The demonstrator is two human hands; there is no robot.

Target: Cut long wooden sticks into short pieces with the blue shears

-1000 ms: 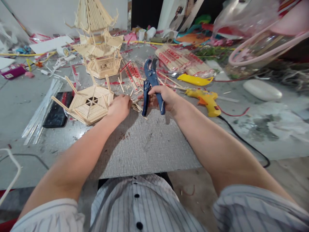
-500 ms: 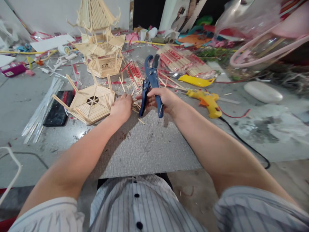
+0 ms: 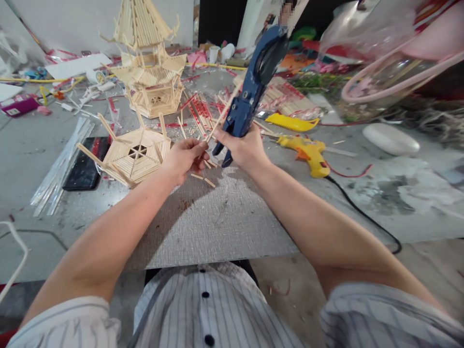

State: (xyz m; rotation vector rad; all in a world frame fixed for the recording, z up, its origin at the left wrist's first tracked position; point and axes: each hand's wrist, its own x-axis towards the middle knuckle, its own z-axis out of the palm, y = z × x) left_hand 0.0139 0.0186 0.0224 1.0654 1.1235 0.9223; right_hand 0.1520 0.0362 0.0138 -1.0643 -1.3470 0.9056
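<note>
In the head view my left hand point(image 3: 188, 157) pinches the lower end of a thin wooden stick point(image 3: 224, 113), which slants up and away. My right hand point(image 3: 251, 149) is closed around a blue pipe cutter point(image 3: 246, 92), its jaw end pointing up and back. The right thumb and fingertips are close to the stick; whether they also grip it I cannot tell. Left of my left hand lies a hexagonal stick base point(image 3: 119, 151) with short upright posts at its corners. Several short cut pieces point(image 3: 209, 182) lie below my hands.
A tiered stick pagoda point(image 3: 155, 72) stands behind the base. A phone point(image 3: 81, 169) and clear glue sticks point(image 3: 54, 169) lie left. To the right are a yellow glue gun point(image 3: 308, 153) with its cord, a yellow-handled tool point(image 3: 292, 122) and a white oval object point(image 3: 391, 139). Bagged sticks point(image 3: 290, 99) lie behind.
My right hand has raised and tilted the pipe cutter up to the right. My left hand has come off the table pile and now pinches a stick between the hands.
</note>
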